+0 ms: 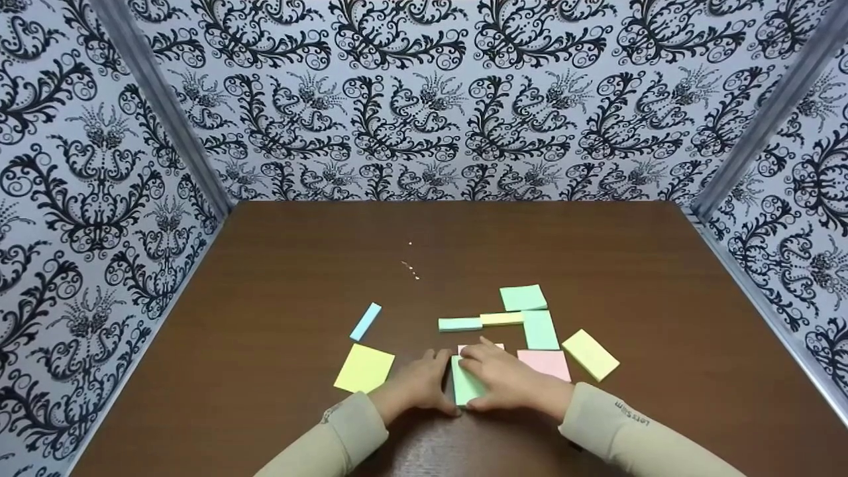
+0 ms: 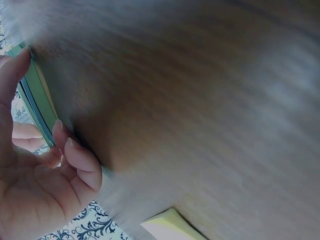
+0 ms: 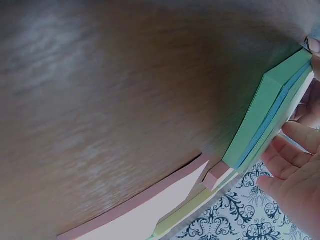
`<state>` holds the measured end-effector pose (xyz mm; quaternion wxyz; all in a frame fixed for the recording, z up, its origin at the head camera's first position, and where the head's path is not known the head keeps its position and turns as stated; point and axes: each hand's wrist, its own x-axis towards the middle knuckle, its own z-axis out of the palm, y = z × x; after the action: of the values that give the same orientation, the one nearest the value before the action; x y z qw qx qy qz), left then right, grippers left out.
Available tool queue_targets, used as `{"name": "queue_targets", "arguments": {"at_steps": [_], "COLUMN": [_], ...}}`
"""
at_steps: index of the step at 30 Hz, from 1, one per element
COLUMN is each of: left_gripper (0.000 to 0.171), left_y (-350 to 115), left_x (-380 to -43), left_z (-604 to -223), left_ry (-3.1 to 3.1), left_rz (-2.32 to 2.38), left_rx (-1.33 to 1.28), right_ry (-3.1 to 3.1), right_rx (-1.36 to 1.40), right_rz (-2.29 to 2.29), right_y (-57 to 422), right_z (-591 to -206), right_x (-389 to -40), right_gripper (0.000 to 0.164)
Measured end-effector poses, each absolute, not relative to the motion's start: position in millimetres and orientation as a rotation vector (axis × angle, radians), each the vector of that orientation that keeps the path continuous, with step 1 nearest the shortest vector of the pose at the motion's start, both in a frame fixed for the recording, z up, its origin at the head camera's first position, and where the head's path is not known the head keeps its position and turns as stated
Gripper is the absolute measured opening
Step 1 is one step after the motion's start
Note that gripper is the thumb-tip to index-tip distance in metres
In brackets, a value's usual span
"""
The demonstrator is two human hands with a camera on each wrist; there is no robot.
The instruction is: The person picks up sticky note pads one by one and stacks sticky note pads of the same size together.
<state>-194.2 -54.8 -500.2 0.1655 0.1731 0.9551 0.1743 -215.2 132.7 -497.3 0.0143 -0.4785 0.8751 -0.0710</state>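
Note:
A green sticky-note pad [image 1: 466,385] lies on the table between both hands. From the right wrist view it is a layered stack [image 3: 265,107], with a blue band between green layers. My left hand [image 1: 424,383] grips its left side, thumb [image 2: 20,65] at the near end and curled fingers [image 2: 82,160] farther along. Over the right part of the pad, my right hand [image 1: 507,377] holds it with the thumb at the near corner and fingers toward the far end. A small pink pad [image 3: 217,176] sits right at the stack's far end, partly hidden by the right hand in the head view.
Beyond the hands, a light-blue strip [image 1: 460,324], a yellow strip [image 1: 501,319], two green pads [image 1: 541,330] and a pink pad [image 1: 544,368] form a row and corner. Yellow pads [image 1: 591,355] lie right and left [image 1: 364,368], near another blue strip [image 1: 366,322]. Patterned walls enclose the brown table [image 1: 298,265].

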Motion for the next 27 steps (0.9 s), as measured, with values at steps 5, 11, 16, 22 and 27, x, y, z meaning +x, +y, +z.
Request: {"name": "queue_targets", "arguments": {"at_steps": [5,11,16,22,27], "left_gripper": [0.097,0.096,0.096,0.097,0.094], "left_y": [-54.1,-53.5,-54.0,-56.5,-57.8], "left_x": [-193.6,-192.6,-193.8,-194.9,-195.1], "left_z": [-499.4,-500.6,-502.0,-501.1,-500.3], "left_ry": [2.719,2.737,2.734,2.696,2.675], "left_rz": [0.5,0.505,0.506,0.559,0.624], "left_rx": [0.481,0.477,0.482,0.48,0.471], "right_ry": [2.717,2.713,2.705,2.703,2.705], "right_rx": [-1.477,-1.465,-1.434,-1.402,-1.41], "right_rz": [-0.219,-0.222,-0.228,-0.227,-0.247], "right_y": [132.5,131.7,130.9,130.2,130.3], "right_z": [-496.3,-493.4,-490.5,-490.3,-491.7], "right_x": [-214.9,-213.6,-212.6,-212.3,-212.4], "right_gripper": [0.062,0.064,0.064,0.062,0.062]}}
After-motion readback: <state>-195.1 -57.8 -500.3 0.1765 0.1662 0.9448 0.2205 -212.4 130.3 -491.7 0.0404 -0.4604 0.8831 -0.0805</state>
